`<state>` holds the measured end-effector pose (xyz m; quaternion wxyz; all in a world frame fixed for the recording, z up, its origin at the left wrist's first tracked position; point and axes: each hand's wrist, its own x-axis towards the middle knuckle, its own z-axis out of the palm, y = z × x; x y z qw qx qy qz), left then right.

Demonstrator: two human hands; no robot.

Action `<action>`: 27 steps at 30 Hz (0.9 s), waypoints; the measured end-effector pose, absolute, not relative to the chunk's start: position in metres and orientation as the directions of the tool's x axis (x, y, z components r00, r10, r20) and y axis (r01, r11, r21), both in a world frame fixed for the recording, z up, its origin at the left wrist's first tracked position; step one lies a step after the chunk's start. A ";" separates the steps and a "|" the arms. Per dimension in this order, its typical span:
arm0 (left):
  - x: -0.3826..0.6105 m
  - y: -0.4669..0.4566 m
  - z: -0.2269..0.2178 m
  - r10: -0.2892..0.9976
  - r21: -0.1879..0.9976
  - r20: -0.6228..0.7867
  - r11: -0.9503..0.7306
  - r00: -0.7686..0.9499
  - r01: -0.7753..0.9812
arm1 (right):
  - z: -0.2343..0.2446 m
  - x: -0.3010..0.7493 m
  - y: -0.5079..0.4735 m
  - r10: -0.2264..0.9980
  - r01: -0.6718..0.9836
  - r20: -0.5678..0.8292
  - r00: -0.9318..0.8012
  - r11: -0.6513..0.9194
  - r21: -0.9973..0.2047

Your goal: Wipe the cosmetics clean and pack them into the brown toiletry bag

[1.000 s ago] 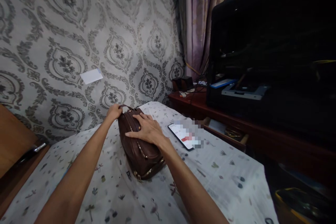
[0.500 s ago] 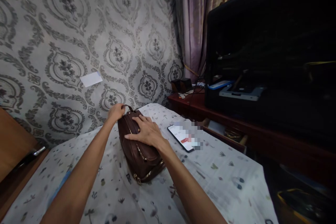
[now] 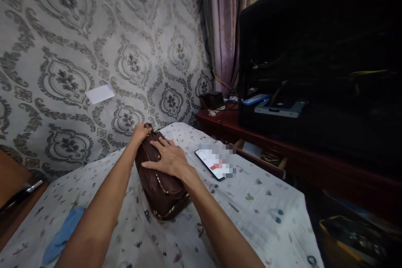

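Observation:
A brown leather bag (image 3: 147, 184) with gold zips lies on a patterned white cloth (image 3: 245, 217). At its far end, my left hand (image 3: 140, 134) is closed around the base of the bag's short handle (image 3: 148, 126). My right hand (image 3: 168, 157) rests spread on the upper face of the bag, thumb and fingers apart, covering part of a zip. To the right of the bag lies a phone (image 3: 212, 165) with a lit screen, partly blurred out. A blue cloth (image 3: 64, 234) lies beside my left forearm.
A dark red desk (image 3: 220, 121) stands at the right, holding a large black screen (image 3: 314, 50) and small dark speakers (image 3: 210, 99). Below it an open drawer (image 3: 264, 159) juts out. Patterned wallpaper (image 3: 132, 63) rises behind the cloth. Wooden furniture (image 3: 12, 180) is at the left.
The view has shifted slightly right, so everything sits further left and more of the blue cloth shows. The bag's handle now looks folded lower by my left hand. My right hand stays on the bag.

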<state>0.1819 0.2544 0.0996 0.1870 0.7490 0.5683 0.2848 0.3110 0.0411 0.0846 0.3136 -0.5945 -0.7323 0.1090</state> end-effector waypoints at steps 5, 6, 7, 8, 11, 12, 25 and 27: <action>0.180 0.252 0.094 0.942 0.678 0.282 -0.331 0.184 0.656 | 0.084 0.311 0.041 0.937 0.805 0.333 -0.102 0.274 -0.526; 0.179 0.251 0.093 0.934 0.691 0.303 -0.351 0.187 0.632 | 0.084 0.311 0.041 0.936 0.807 0.337 -0.105 0.278 -0.521; 0.179 0.249 0.093 0.926 0.702 0.327 -0.373 0.191 0.606 | 0.083 0.311 0.042 0.934 0.809 0.341 -0.107 0.281 -0.516; 0.179 0.248 0.093 0.915 0.711 0.352 -0.397 0.195 0.580 | 0.082 0.310 0.042 0.932 0.811 0.346 -0.108 0.284 -0.511; 0.179 0.241 0.096 0.879 0.726 0.425 -0.473 0.216 0.499 | 0.082 0.310 0.043 0.931 0.815 0.349 -0.106 0.283 -0.507; 0.179 0.238 0.097 0.867 0.728 0.445 -0.497 0.226 0.473 | 0.082 0.309 0.042 0.931 0.815 0.348 -0.106 0.282 -0.506; 0.172 0.194 0.113 0.791 0.713 0.450 -0.598 0.415 0.366 | 0.083 0.310 0.041 0.934 0.825 0.342 -0.105 0.274 -0.495; 0.173 0.192 0.115 0.794 0.702 0.428 -0.593 0.432 0.395 | 0.084 0.309 0.041 0.939 0.825 0.327 -0.103 0.265 -0.500</action>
